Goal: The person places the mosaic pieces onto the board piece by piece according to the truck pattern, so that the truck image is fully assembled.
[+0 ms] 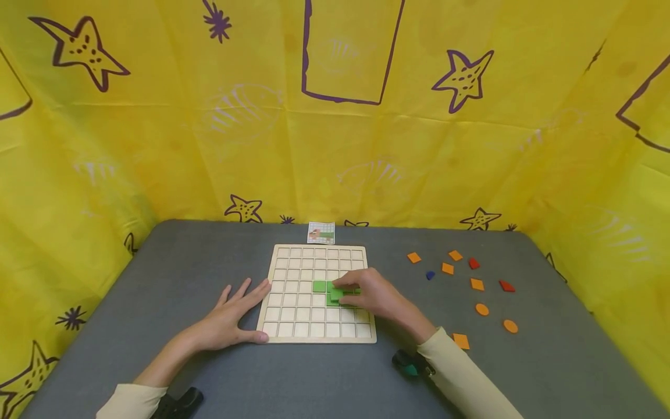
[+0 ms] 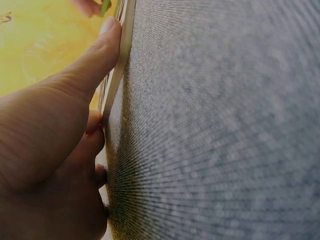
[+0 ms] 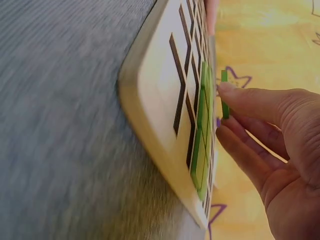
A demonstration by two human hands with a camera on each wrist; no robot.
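A wooden grid board (image 1: 282, 333) lies on the grey table. My right hand (image 1: 374, 291) pinches a green square tile (image 1: 337, 295) between thumb and fingers just above the board; in the right wrist view the hand (image 3: 280, 130) holds the green tile (image 3: 224, 95) by its edges, apart from the green tiles (image 3: 201, 130) set in the grid. One green tile (image 1: 319, 286) sits left of the held one, others lie partly under the right hand. My left hand (image 1: 225, 323) rests with spread fingers at the board's left edge; its thumb (image 2: 107, 42) touches the board's rim (image 2: 120, 65).
A small picture card (image 1: 321, 233) lies behind the board. To the right are scattered orange squares (image 1: 447, 268), orange rounds (image 1: 482, 309), red pieces (image 1: 506, 286) and a blue piece (image 1: 430, 275). A yellow patterned cloth (image 1: 335, 145) hangs around the table.
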